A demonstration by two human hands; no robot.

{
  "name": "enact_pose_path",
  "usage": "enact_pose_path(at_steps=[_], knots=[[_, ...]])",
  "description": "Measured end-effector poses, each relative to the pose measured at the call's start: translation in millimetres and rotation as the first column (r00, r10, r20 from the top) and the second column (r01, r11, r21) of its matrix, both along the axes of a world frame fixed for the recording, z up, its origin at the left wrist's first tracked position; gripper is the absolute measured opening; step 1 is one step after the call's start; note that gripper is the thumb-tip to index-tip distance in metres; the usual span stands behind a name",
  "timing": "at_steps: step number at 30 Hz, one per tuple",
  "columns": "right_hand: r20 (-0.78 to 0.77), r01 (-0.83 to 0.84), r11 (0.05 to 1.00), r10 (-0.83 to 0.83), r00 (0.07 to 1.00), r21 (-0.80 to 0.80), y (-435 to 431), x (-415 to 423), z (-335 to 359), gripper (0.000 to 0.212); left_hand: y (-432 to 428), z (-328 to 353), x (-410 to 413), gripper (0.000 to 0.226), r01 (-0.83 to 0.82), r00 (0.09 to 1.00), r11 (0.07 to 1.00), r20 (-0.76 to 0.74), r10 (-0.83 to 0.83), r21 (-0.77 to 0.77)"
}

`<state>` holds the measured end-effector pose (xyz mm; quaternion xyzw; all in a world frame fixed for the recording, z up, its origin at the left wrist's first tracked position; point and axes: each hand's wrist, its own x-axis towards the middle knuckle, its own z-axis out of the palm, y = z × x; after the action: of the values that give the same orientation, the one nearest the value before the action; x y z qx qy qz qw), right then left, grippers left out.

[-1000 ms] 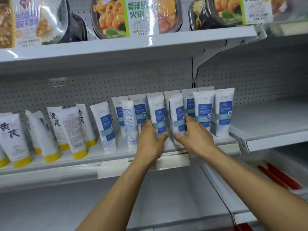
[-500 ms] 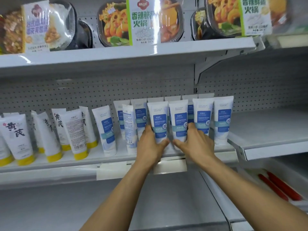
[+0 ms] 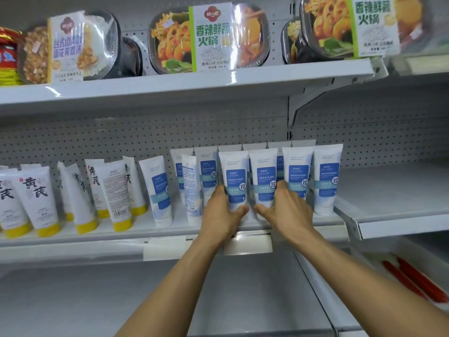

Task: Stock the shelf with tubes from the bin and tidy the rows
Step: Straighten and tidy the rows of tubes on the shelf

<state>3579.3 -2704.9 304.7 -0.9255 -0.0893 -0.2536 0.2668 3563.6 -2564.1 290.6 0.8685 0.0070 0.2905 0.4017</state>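
Note:
White tubes with blue labels stand cap-down in rows on the middle shelf (image 3: pixel 170 233). My left hand (image 3: pixel 222 215) wraps the lower part of one front blue-label tube (image 3: pixel 233 176). My right hand (image 3: pixel 284 210) grips the neighbouring front tube (image 3: pixel 263 176) just to its right. Both tubes stand upright, side by side, at the shelf's front edge. More blue-label tubes (image 3: pixel 326 178) stand right of them and behind. One tube (image 3: pixel 190 188) to the left is turned sideways, and another (image 3: pixel 158 190) leans. The bin is not in view.
White tubes with yellow caps (image 3: pixel 36 200) stand unevenly at the left. Boxed meals (image 3: pixel 209 37) fill the upper shelf. Price-tag holders (image 3: pixel 247 244) hang on the shelf edge. A bare shelf (image 3: pixel 388 198) lies to the right, with red items (image 3: pixel 418 280) lower right.
The two front tubes, tilted and uneven a second ago, now stand upright and level between my hands. The view has also tipped up slightly.

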Motion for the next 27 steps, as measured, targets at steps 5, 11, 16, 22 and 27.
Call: enact_pose_path(at_steps=[5,11,16,22,27], knots=[[-0.001,0.008,1.000,-0.008,1.000,-0.008,0,0,0,0.056,-1,0,-1,0.059,0.008,1.000,1.000,0.011,-0.008,0.002],[-0.021,-0.024,1.000,0.024,0.999,-0.001,-1,-1,0,0.056,-1,1,-1,0.059,-0.001,1.000,1.000,0.007,0.000,0.015],[-0.020,-0.069,0.997,0.070,0.997,0.020,-9,-4,-5,0.054,0,0,-9,0.061,0.006,1.000,0.998,-0.003,-0.005,0.068],[0.181,-0.133,0.991,0.125,0.976,0.032,-15,-22,-18,0.038,1,-7,-46,0.051,-0.107,0.987,0.979,0.137,0.084,0.171],[0.178,-0.327,0.945,0.321,0.930,0.006,8,-37,-18,0.020,31,-21,-71,0.030,-0.276,0.917,0.961,0.305,0.256,0.022]])
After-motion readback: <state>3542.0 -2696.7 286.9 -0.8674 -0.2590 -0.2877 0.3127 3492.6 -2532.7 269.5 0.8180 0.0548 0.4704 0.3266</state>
